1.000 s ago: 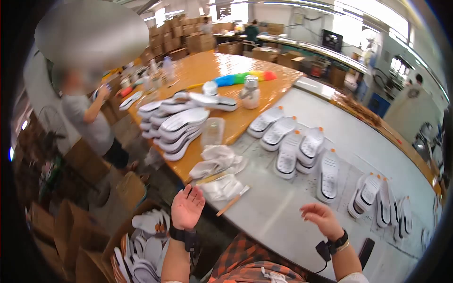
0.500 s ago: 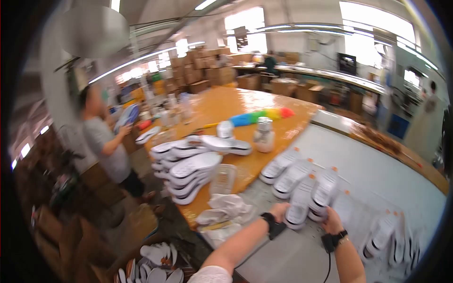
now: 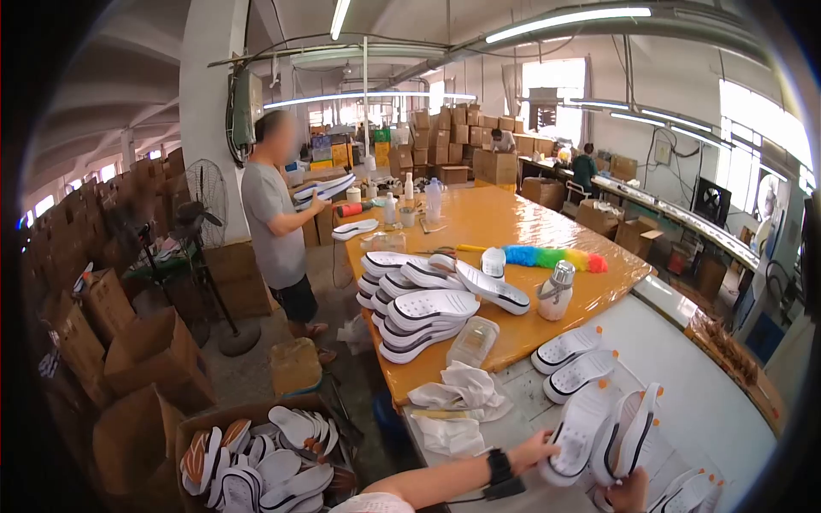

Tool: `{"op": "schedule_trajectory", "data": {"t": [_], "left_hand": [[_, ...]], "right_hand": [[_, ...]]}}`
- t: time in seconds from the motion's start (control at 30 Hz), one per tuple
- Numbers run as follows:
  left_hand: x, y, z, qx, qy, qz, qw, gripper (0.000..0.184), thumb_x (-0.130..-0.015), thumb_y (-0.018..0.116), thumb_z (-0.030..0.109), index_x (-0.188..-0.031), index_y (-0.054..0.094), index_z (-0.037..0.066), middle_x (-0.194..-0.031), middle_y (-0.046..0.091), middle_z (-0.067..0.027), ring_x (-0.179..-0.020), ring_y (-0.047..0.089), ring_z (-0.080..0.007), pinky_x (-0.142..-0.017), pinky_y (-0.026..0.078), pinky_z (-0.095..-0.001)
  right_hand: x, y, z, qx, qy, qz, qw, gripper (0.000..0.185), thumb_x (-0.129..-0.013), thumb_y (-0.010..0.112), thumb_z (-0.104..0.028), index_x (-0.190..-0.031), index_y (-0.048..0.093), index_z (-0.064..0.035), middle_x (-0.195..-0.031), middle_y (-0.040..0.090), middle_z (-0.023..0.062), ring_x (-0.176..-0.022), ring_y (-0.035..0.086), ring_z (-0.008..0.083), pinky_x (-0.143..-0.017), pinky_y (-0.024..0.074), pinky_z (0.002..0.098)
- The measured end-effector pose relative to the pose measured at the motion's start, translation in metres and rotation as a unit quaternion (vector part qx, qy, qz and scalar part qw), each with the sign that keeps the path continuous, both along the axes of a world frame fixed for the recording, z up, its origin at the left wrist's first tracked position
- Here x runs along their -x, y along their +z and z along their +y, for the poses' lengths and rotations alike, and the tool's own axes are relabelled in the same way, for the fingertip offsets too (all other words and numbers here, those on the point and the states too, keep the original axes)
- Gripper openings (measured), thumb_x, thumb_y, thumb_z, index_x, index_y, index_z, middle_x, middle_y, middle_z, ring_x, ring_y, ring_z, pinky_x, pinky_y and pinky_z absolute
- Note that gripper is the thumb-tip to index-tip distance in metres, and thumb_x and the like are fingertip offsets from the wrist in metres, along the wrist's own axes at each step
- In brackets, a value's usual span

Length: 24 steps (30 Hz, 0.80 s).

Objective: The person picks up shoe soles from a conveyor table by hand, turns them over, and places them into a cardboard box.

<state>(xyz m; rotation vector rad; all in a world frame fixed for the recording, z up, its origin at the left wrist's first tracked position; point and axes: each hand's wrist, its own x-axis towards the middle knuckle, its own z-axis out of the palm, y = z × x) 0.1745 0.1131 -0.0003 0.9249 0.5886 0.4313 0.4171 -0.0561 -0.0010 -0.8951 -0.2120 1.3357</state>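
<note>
My left hand (image 3: 537, 451) is closed on the near end of a white shoe sole (image 3: 577, 432), which tilts up off the grey work surface. Lower right, my right hand (image 3: 629, 491) grips the near end of another white sole (image 3: 640, 432) with a dark stripe along its side; part of this hand is cut off by the bottom edge. Orange tabs show at the far ends of these soles. Two more soles, a farther one (image 3: 566, 348) and a nearer one (image 3: 581, 376), lie flat just beyond my hands.
Stacked soles (image 3: 428, 308), a clear plastic box (image 3: 473, 342), a jar (image 3: 556, 292) and a rainbow duster (image 3: 552, 258) sit on the orange table (image 3: 522, 222). White cloths (image 3: 457, 389) lie left of my hands. Below is a box of soles (image 3: 278, 470). A person (image 3: 278, 214) stands at left.
The view has swung left and sharpened. My hands have drawn apart a little, and the soles they hold now stand more tilted. The person at left still holds a sole.
</note>
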Motion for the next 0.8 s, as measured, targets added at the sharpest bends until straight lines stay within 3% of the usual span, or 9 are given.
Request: {"op": "schedule_trajectory", "data": {"t": [0.17,0.23,0.3,0.4,0.47,0.53,0.63,0.73,0.8], "left_hand": [[0.061,-0.089,-0.05,-0.128,-0.048,0.022,0.99,0.074,-0.079,0.065,0.027,-0.135,0.023,0.003,-0.125,0.045,-0.0133,-0.114,0.044,-0.022,-0.096,0.036,-0.0327],[0.089,-0.054,-0.066,-0.001,-0.167,0.078,0.983,0.076,-0.082,0.059,0.044,-0.137,0.022,0.004,-0.127,0.043,-0.0068,-0.114,0.042,-0.0193,-0.093,0.035,-0.0265],[0.099,-0.003,-0.075,0.032,-0.086,0.006,0.996,0.075,-0.082,0.061,0.036,-0.135,0.021,0.001,-0.129,0.04,-0.0116,-0.115,0.042,-0.0191,-0.096,0.033,-0.0309],[0.107,0.066,-0.095,0.002,-0.035,0.001,0.999,0.077,-0.083,0.056,0.045,-0.135,0.021,0.0,-0.132,0.036,-0.0095,-0.117,0.04,-0.0191,-0.098,0.033,-0.03],[0.095,0.061,-0.096,-0.093,-0.058,0.017,0.994,0.079,-0.083,0.055,0.049,-0.135,0.02,0.001,-0.133,0.036,-0.0073,-0.117,0.04,-0.0189,-0.097,0.034,-0.0288],[0.08,0.017,-0.094,-0.111,-0.018,-0.016,0.993,0.078,-0.08,0.06,0.042,-0.133,0.022,-0.001,-0.128,0.042,-0.0108,-0.115,0.044,-0.0205,-0.097,0.036,-0.0295],[0.056,-0.045,-0.081,-0.058,0.008,-0.068,0.996,0.076,-0.079,0.065,0.03,-0.132,0.022,-0.001,-0.124,0.046,-0.0128,-0.111,0.048,-0.0191,-0.096,0.038,-0.031],[0.07,-0.009,-0.085,-0.058,0.0,-0.128,0.99,0.067,-0.08,0.062,0.027,-0.13,0.027,-0.001,-0.12,0.049,-0.0132,-0.107,0.051,-0.0202,-0.093,0.04,-0.0313],[0.074,0.0,-0.085,-0.033,-0.016,-0.135,0.99,0.067,-0.08,0.061,0.028,-0.131,0.028,0.0,-0.12,0.049,-0.013,-0.107,0.051,-0.0201,-0.093,0.04,-0.0313]], "right_hand": [[0.06,0.022,-0.083,-0.085,0.107,-0.047,0.989,0.038,-0.089,0.04,-0.026,-0.121,0.046,-0.0066,-0.115,0.054,0.0095,-0.103,0.05,0.0284,-0.085,0.0397,0.0553],[0.106,0.045,-0.103,-0.114,0.153,-0.054,0.98,0.039,-0.089,0.04,-0.025,-0.122,0.046,-0.0061,-0.122,0.051,0.0104,-0.11,0.047,0.0287,-0.087,0.0389,0.0541],[0.118,0.035,-0.108,-0.118,0.213,-0.024,0.97,0.037,-0.089,0.043,-0.018,-0.124,0.044,-0.0044,-0.123,0.05,0.0111,-0.114,0.045,0.0269,-0.09,0.0403,0.0471],[0.149,0.094,-0.099,0.005,0.186,-0.273,0.944,0.037,-0.088,0.048,-0.01,-0.124,0.044,-0.003,-0.121,0.051,0.0113,-0.111,0.047,0.0239,-0.089,0.0417,0.0409],[0.101,0.06,-0.079,0.033,0.101,-0.338,0.935,0.034,-0.087,0.048,-0.004,-0.121,0.047,0.0004,-0.115,0.051,0.0107,-0.1,0.05,0.0193,-0.084,0.0417,0.0307],[0.048,0.017,-0.068,-0.002,0.017,-0.625,0.78,0.036,-0.086,0.051,-0.013,-0.12,0.048,0.0,-0.106,0.055,0.0111,-0.091,0.052,0.0196,-0.078,0.0432,0.029],[0.032,0.017,-0.042,0.209,-0.001,-0.483,0.85,0.044,-0.084,0.056,-0.024,-0.12,0.048,-0.0017,-0.102,0.056,0.0131,-0.087,0.054,0.0225,-0.075,0.0451,0.0319],[-0.007,-0.051,-0.014,0.232,-0.021,-0.667,0.707,0.053,-0.08,0.059,-0.034,-0.119,0.048,0.0003,-0.106,0.056,0.0166,-0.088,0.054,0.025,-0.073,0.0461,0.0351],[-0.027,-0.086,0.0,0.25,-0.039,-0.673,0.695,0.049,-0.082,0.056,-0.033,-0.117,0.049,0.0003,-0.111,0.054,0.0181,-0.094,0.053,0.0271,-0.077,0.0451,0.038]]}}
